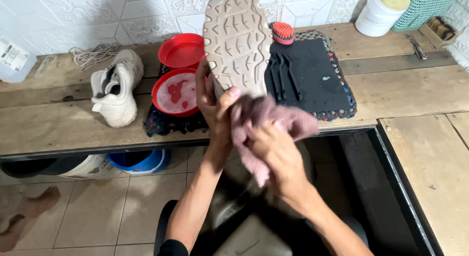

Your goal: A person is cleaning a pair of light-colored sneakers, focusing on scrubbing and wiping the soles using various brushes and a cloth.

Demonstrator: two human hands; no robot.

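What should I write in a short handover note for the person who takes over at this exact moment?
Left hand: grips the shoe, sole facing the camera, heel end down.
Right hand: presses a pink cloth against the heel end of the shoe.
On the wooden bench: second white shoe at the left, red bowl of foamy water, empty red bowl, red brush at the dark mat.
Done: cannot tell how far the sole is wiped.
Left: the second shoe lies untouched right now.

Wood bench (pixel 58 129) w/ white shoe (pixel 117 87), black mat (pixel 312 80), cord (pixel 93 54), white tub (pixel 378 14).
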